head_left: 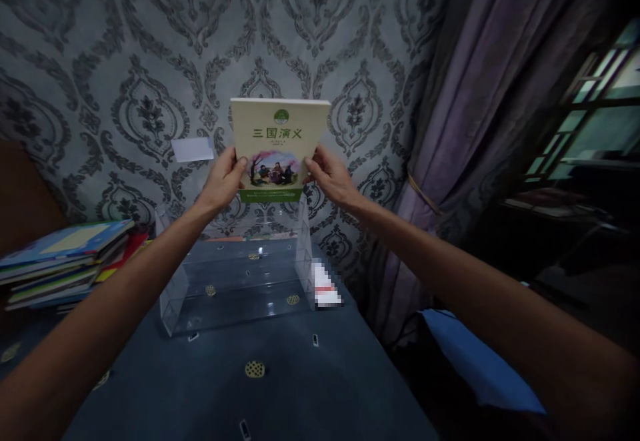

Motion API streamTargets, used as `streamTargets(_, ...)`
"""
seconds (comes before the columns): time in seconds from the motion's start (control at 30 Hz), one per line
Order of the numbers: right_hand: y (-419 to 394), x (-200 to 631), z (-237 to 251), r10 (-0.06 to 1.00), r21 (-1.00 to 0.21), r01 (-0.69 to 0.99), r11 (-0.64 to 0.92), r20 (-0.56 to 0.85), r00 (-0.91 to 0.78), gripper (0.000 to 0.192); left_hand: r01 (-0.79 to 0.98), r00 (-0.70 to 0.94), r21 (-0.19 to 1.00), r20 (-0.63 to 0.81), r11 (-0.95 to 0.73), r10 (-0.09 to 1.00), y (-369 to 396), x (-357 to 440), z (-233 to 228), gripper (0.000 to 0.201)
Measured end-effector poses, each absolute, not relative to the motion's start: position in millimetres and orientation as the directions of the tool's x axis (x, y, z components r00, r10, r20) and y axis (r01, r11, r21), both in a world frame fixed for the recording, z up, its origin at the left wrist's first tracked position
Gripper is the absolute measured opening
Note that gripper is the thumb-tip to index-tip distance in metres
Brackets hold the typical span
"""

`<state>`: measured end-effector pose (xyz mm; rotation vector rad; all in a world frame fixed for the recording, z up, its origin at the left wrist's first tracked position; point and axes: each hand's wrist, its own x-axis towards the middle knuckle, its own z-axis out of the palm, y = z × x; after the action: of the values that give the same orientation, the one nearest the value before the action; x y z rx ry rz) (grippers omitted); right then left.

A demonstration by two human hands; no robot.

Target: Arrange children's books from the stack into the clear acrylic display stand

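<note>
Nearest is the dark blue tabletop [205,387], which carries printed yellow spotted rounds. Past its right edge, lower down, there is a bright blue thing [480,361], which I cannot identify. Along the left edge of the tabletop lies a stack of books [65,261], with a light blue cover on top. Toward the far edge stands a clear rack [303,247]; one sees the tabletop through it. Just beside its right panel, near the right edge, is a white item [326,287] with a red stripe, too blurred to read.

Above the rack, the two hands hold a book [277,141] upright, its cream and green cover facing the camera. The left hand [223,177] pinches its left side, the thumb on the cover; the right hand [333,175] pinches the right side likewise. Whether the book touches the rack, I cannot tell.

Behind the far edge rises the patterned wall [260,47], with a purple curtain [440,134] at the right.
</note>
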<state>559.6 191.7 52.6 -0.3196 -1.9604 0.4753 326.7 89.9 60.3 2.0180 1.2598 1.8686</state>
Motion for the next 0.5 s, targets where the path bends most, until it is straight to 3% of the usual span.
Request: streamTargets(0.5, 230, 550, 52, 0.52, -0.532, 0.119, 0.839, 0.717, -0.463, 0.023, 0.403, -0.208, 0.8, 0.554, -0.445, 0.806, 113, 326, 58, 0.023)
